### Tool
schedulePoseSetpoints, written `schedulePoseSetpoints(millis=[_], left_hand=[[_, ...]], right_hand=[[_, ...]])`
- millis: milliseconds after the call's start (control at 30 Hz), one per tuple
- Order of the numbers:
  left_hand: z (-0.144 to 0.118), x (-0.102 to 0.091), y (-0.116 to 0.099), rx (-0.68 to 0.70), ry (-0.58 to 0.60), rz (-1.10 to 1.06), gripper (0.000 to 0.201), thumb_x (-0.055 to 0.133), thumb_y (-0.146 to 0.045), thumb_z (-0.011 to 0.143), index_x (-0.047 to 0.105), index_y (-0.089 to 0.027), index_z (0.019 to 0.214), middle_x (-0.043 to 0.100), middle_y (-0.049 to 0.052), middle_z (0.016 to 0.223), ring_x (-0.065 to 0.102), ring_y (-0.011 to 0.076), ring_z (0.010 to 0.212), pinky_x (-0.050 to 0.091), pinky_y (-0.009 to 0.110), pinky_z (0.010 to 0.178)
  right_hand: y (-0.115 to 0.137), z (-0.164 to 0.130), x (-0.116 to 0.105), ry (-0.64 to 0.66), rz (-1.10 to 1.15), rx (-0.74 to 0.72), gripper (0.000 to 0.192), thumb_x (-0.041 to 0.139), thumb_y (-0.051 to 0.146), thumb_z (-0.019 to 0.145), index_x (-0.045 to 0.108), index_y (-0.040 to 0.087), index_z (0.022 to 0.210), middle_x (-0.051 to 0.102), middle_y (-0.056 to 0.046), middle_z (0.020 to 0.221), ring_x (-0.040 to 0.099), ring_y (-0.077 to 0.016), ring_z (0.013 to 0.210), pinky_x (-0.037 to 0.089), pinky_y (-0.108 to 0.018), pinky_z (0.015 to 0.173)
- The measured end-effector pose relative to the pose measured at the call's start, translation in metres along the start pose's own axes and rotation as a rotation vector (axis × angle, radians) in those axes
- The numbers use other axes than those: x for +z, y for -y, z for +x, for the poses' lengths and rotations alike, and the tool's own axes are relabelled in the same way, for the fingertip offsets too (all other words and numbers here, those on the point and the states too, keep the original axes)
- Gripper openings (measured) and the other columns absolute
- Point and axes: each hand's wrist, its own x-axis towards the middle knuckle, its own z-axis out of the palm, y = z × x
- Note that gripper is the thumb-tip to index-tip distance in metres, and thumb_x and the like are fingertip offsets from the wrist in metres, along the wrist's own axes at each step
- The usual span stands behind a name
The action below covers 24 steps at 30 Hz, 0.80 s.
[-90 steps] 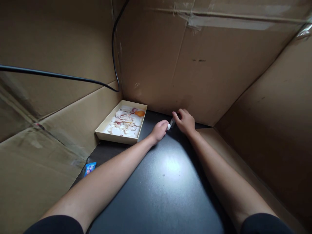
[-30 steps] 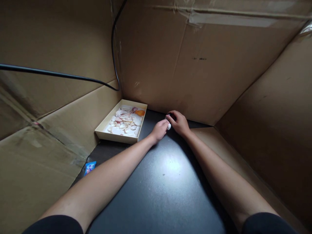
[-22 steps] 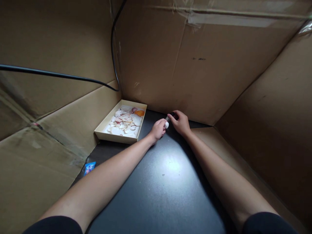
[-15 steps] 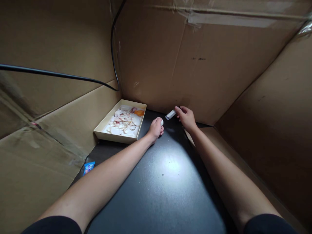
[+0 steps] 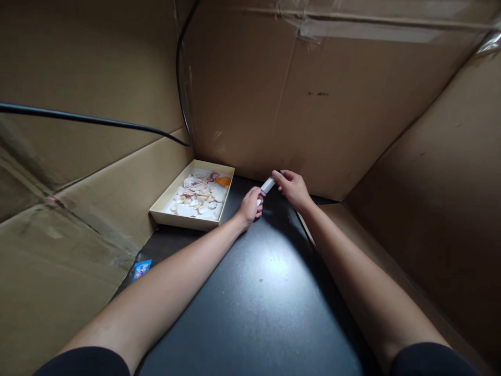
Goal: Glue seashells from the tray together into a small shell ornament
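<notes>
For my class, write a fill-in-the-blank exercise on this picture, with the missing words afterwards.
Held between the left hand and the right hand, the slim pale item slants up the picture toward the ____ hand.
The small piece gripped in the left hand is coloured ____.
The tray of shells stands on the person's ____ side.
The packet beside the left forearm is mainly ____.

Missing words: right; white; left; blue.

Far edge of bench (image 5: 242,292): left hand (image 5: 247,208) grips small white piece (image 5: 259,202); right hand (image 5: 295,189), pale stick (image 5: 268,185). Far-left corner: shell tray (image 5: 186,222).
</notes>
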Motion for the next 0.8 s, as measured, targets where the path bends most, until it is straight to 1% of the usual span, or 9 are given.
schedulePoseSetpoints(millis=[67, 233, 300, 367, 467, 567, 633, 700, 800], left_hand=[[0.001, 0.000, 0.001, -0.012, -0.018, 0.004, 0.021, 0.038, -0.034, 0.089, 0.044, -0.018, 0.077, 0.030, -0.009, 0.052, 0.022, 0.0031, 0.034, 0.017, 0.016, 0.034], [0.003, 0.000, 0.002, -0.046, -0.045, 0.003, 0.027, 0.033, -0.037, 0.093, 0.041, -0.018, 0.074, 0.026, -0.009, 0.050, 0.021, 0.0037, 0.033, 0.016, 0.016, 0.035], [0.003, 0.001, 0.002, -0.041, -0.047, 0.004, 0.026, 0.032, -0.036, 0.093, 0.040, -0.019, 0.074, 0.026, -0.009, 0.050, 0.021, 0.0037, 0.033, 0.016, 0.016, 0.035], [0.002, 0.001, 0.001, -0.034, -0.049, 0.003, 0.025, 0.033, -0.035, 0.093, 0.039, -0.019, 0.075, 0.026, -0.009, 0.050, 0.021, 0.0034, 0.033, 0.016, 0.016, 0.035], [0.001, 0.002, 0.000, -0.025, -0.053, 0.001, 0.024, 0.034, -0.035, 0.094, 0.038, -0.019, 0.076, 0.027, -0.009, 0.052, 0.021, 0.0029, 0.033, 0.015, 0.015, 0.036], [0.000, 0.002, -0.001, -0.019, -0.060, 0.004, 0.024, 0.036, -0.036, 0.094, 0.038, -0.019, 0.077, 0.030, -0.009, 0.054, 0.022, 0.0023, 0.033, 0.016, 0.015, 0.035], [0.000, 0.002, -0.001, -0.016, -0.064, 0.005, 0.023, 0.038, -0.037, 0.093, 0.038, -0.019, 0.078, 0.031, -0.009, 0.056, 0.023, 0.0020, 0.034, 0.017, 0.015, 0.035], [0.000, 0.002, 0.000, -0.014, -0.066, 0.008, 0.023, 0.042, -0.038, 0.092, 0.039, -0.020, 0.079, 0.033, -0.009, 0.057, 0.024, 0.0017, 0.034, 0.017, 0.014, 0.035], [0.001, 0.002, 0.001, -0.010, -0.076, 0.016, 0.021, 0.044, -0.037, 0.092, 0.039, -0.020, 0.080, 0.035, -0.009, 0.059, 0.025, 0.0013, 0.034, 0.016, 0.014, 0.035]], right_hand=[[-0.003, 0.001, 0.001, 0.002, -0.028, -0.018, 0.041, 0.057, 0.056, 0.075, 0.060, 0.016, 0.076, 0.050, 0.002, 0.061, 0.042, -0.0075, 0.052, 0.036, -0.019, 0.048], [-0.011, 0.004, 0.005, -0.015, -0.116, -0.110, 0.038, 0.048, 0.047, 0.082, 0.063, 0.016, 0.099, 0.060, -0.002, 0.073, 0.052, -0.0121, 0.066, 0.042, -0.023, 0.059], [-0.012, 0.004, 0.005, -0.026, -0.152, -0.129, 0.038, 0.045, 0.043, 0.082, 0.064, 0.016, 0.101, 0.061, -0.002, 0.075, 0.054, -0.0138, 0.070, 0.044, -0.024, 0.063], [-0.012, 0.004, 0.005, -0.033, -0.171, -0.117, 0.037, 0.043, 0.041, 0.082, 0.066, 0.016, 0.098, 0.061, -0.002, 0.073, 0.055, -0.0149, 0.071, 0.045, -0.025, 0.065], [-0.010, 0.005, 0.004, -0.028, -0.134, -0.052, 0.036, 0.043, 0.038, 0.080, 0.069, 0.016, 0.092, 0.058, -0.002, 0.065, 0.053, -0.0139, 0.064, 0.043, -0.024, 0.059], [-0.005, 0.004, 0.004, -0.009, -0.022, 0.084, 0.033, 0.046, 0.035, 0.077, 0.069, 0.015, 0.089, 0.048, 0.001, 0.057, 0.040, -0.0094, 0.048, 0.034, -0.021, 0.045], [0.000, 0.002, 0.003, 0.009, 0.069, 0.199, 0.032, 0.048, 0.034, 0.076, 0.069, 0.014, 0.088, 0.040, 0.003, 0.054, 0.031, -0.0067, 0.043, 0.027, -0.020, 0.040], [0.005, 0.001, 0.004, 0.017, 0.146, 0.281, 0.030, 0.051, 0.033, 0.074, 0.068, 0.013, 0.089, 0.036, 0.005, 0.054, 0.027, -0.0051, 0.041, 0.023, -0.019, 0.038], [0.011, 0.000, 0.005, 0.022, 0.205, 0.309, 0.030, 0.053, 0.033, 0.073, 0.066, 0.013, 0.091, 0.034, 0.005, 0.054, 0.027, -0.0042, 0.041, 0.022, -0.018, 0.037]])
